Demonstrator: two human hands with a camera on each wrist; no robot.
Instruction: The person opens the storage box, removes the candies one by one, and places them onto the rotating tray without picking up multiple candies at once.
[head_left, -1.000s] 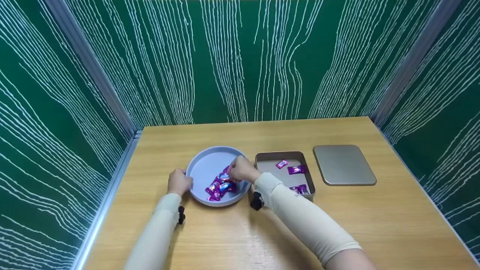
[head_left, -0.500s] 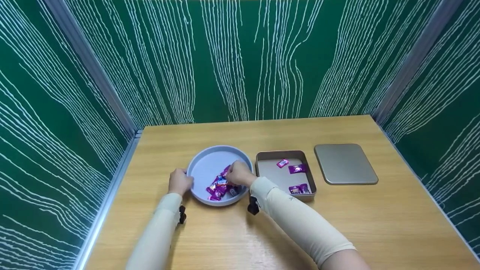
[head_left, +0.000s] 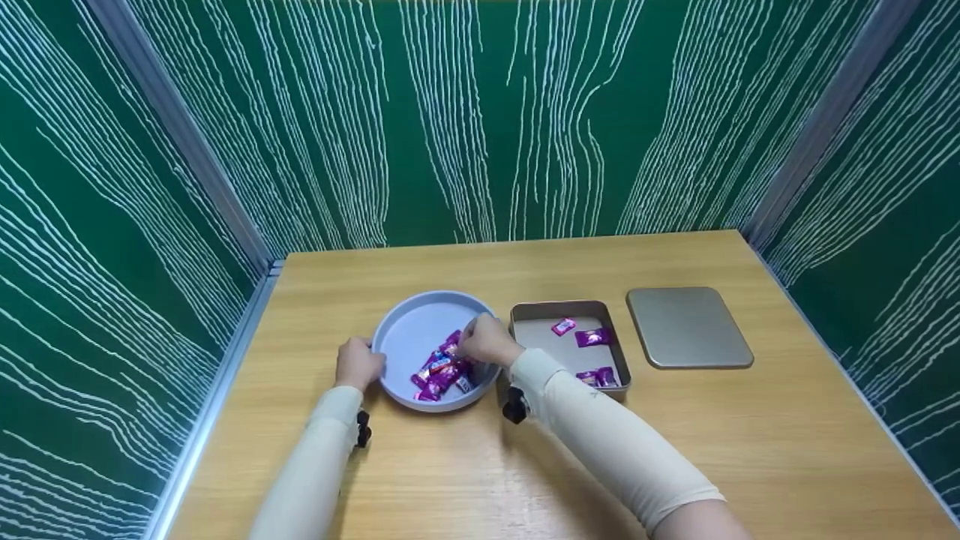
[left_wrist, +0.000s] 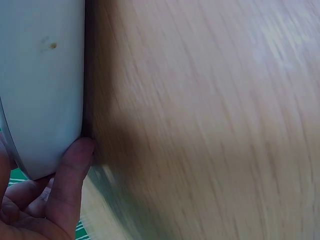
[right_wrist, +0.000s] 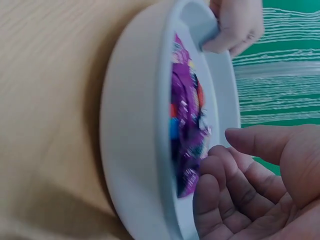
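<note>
A round pale blue-grey dish (head_left: 409,330) with a low wall stands on the table, bearing a pile of wrapped candies (head_left: 439,375), mostly purple. My left hand (head_left: 358,364) grips the dish's left rim. In the left wrist view the thumb (left_wrist: 75,170) presses the outer wall, low near the table. Over the right side of the dish is my right hand (head_left: 487,341). Its fingers curl loosely beside purple candies (right_wrist: 187,105) in the right wrist view, with the thumb apart from them and no candy visible between. Whether the fingertips touch a candy is unclear.
Right of the dish sits an open square metal tin (head_left: 536,345) holding several candies (head_left: 592,337). Farther right lies its flat metal lid (head_left: 690,328). Green walls with white streaks (head_left: 450,127) rise behind and beside the wooden table (head_left: 450,480).
My right hand dipped into the pile, then drew back slightly up and right. Candies in the pile shifted, and a silvery-white wrapper now shows. The left hand keeps its grip on the rim.
</note>
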